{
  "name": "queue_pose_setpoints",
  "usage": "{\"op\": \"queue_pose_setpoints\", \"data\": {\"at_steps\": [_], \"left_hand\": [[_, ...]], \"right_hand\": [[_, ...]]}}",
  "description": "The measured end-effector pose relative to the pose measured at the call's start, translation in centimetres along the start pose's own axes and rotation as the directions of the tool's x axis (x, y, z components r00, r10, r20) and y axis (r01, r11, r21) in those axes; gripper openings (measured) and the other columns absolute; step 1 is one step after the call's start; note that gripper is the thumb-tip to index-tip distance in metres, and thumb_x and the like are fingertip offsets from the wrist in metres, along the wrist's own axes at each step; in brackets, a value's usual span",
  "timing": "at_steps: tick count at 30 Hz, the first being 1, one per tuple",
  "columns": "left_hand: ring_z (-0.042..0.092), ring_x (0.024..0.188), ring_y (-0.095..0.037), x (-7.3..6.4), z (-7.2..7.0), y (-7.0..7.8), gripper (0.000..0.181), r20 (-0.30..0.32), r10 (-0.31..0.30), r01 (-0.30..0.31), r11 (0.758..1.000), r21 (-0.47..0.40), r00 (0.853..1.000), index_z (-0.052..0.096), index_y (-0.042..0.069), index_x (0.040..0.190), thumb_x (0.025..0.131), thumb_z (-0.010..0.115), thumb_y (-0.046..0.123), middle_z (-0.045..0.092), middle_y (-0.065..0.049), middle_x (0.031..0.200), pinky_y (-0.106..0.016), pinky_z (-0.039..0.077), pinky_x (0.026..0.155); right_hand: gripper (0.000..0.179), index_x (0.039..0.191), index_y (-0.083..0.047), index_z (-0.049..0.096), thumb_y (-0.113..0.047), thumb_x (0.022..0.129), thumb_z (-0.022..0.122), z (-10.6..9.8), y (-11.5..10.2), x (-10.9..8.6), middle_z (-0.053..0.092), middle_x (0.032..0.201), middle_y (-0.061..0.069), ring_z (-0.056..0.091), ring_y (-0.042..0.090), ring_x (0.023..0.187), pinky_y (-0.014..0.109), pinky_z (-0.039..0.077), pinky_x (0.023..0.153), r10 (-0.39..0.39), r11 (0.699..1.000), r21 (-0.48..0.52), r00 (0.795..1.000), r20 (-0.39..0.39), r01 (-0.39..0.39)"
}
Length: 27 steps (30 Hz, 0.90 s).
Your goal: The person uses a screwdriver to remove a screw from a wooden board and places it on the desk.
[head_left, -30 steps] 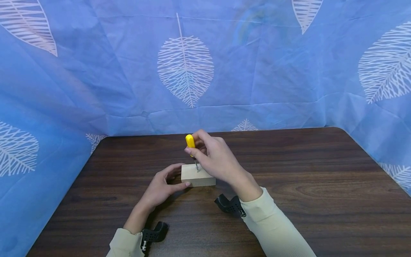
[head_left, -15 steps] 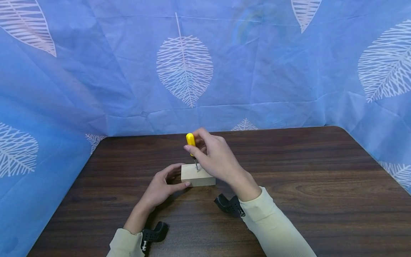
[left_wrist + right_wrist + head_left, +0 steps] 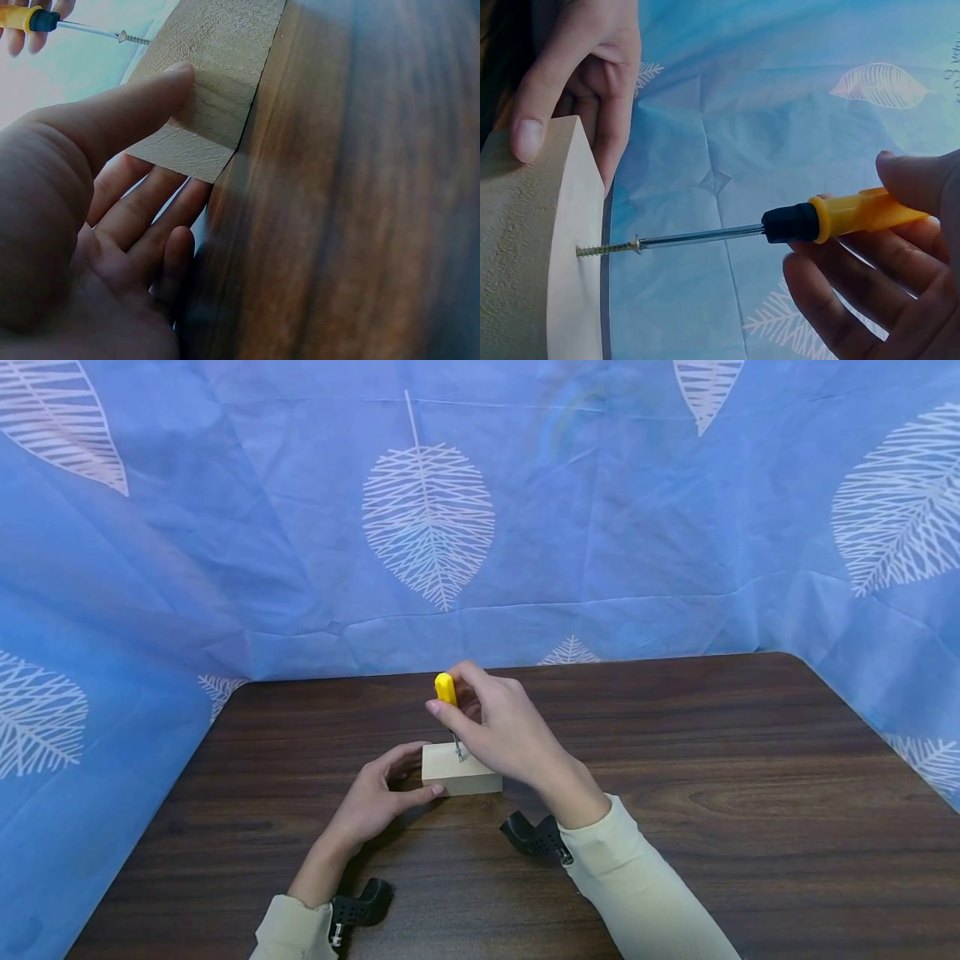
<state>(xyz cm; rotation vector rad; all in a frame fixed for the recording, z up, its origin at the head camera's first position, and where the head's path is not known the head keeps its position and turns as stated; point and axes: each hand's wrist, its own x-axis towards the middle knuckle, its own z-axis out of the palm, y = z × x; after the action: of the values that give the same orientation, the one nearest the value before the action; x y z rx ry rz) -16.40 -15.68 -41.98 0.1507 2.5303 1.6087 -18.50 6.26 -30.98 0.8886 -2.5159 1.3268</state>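
Note:
A pale wooden block (image 3: 461,783) lies on the table, and a screw (image 3: 606,249) stands partway in its top face. My left hand (image 3: 375,797) grips the block's left end, thumb on the near side and fingers behind. In my right hand (image 3: 510,727) is a screwdriver (image 3: 855,215) with a yellow handle and black collar, held between thumb and fingers. Its metal shaft (image 3: 701,236) meets the screw head, nearly in line with the screw. Much of the screw's thread shows above the wood in the right wrist view.
The dark wood-grain table (image 3: 712,810) spreads around both hands. Behind it hangs a blue cloth (image 3: 300,527) with white leaf prints. A black wrist mount (image 3: 362,903) sits at the left cuff, and another black mount (image 3: 534,837) at the right cuff.
My right thumb and fingers have shifted slightly around the screwdriver handle. The block and my left hand stay in place.

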Motion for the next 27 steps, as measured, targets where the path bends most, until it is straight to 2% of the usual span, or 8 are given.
{"op": "queue_pose_setpoints", "data": {"at_steps": [6, 10, 14, 19, 27], "left_hand": [[0.059, 0.139, -0.032, -0.02, -0.02, 0.1, 0.059, 0.004, 0.001, -0.001, 1.0, -0.002, 1.0, 0.063, 0.027, 0.149, 0.095, 0.086, 0.031, 0.067, -0.004, 0.149, -0.063, 0.045, 0.116], [0.059, 0.14, -0.033, -0.03, -0.06, 0.07, 0.059, 0.001, 0.001, -0.001, 1.0, 0.004, 1.0, 0.063, 0.026, 0.149, 0.095, 0.085, 0.031, 0.067, -0.005, 0.149, -0.064, 0.044, 0.116], [0.059, 0.14, -0.032, -0.03, -0.07, 0.04, 0.059, -0.002, 0.001, -0.001, 1.0, 0.01, 1.0, 0.063, 0.025, 0.149, 0.095, 0.086, 0.03, 0.067, -0.005, 0.149, -0.064, 0.044, 0.117], [0.059, 0.139, -0.032, 0.02, -0.08, 0.03, 0.059, -0.003, 0.005, -0.005, 1.0, 0.012, 1.0, 0.063, 0.026, 0.149, 0.095, 0.086, 0.03, 0.067, -0.005, 0.149, -0.063, 0.044, 0.116], [0.059, 0.139, -0.032, 0.14, -0.16, -0.03, 0.059, -0.004, 0.0, 0.0, 1.0, 0.012, 1.0, 0.063, 0.026, 0.149, 0.094, 0.086, 0.03, 0.067, -0.005, 0.149, -0.063, 0.045, 0.115]], "right_hand": [[0.014, 0.117, -0.011, 0.065, -0.021, 0.108, 0.067, -0.04, 0.05, 0.05, 0.076, 0.1, 0.002, 0.073, 0.011, 0.09, 0.031, 0.063, 0.083, -0.037, 0.999, 0.003, 0.999, 0.002, 0.037], [0.017, 0.119, -0.013, 0.066, -0.025, 0.108, 0.069, -0.04, -0.02, 0.05, 0.076, 0.105, 0.0, 0.073, 0.011, 0.092, 0.031, 0.063, 0.084, -0.003, 1.0, 0.006, 1.0, 0.005, 0.003], [0.02, 0.118, -0.015, 0.07, -0.029, 0.104, 0.074, 0.02, -0.15, 0.07, 0.076, 0.107, -0.001, 0.074, 0.011, 0.09, 0.03, 0.063, 0.083, 0.018, 1.0, -0.017, 0.999, -0.033, -0.019], [0.021, 0.114, -0.011, 0.075, -0.027, 0.101, 0.079, 0.12, -0.02, 0.17, 0.076, 0.101, -0.001, 0.072, 0.011, 0.085, 0.027, 0.062, 0.079, -0.025, 0.999, -0.042, 0.996, -0.088, 0.021], [0.017, 0.114, -0.01, 0.074, -0.021, 0.102, 0.077, 0.08, -0.04, 0.25, 0.077, 0.096, 0.0, 0.069, 0.009, 0.081, 0.026, 0.062, 0.076, -0.046, 0.999, -0.026, 0.996, -0.075, 0.044]]}}
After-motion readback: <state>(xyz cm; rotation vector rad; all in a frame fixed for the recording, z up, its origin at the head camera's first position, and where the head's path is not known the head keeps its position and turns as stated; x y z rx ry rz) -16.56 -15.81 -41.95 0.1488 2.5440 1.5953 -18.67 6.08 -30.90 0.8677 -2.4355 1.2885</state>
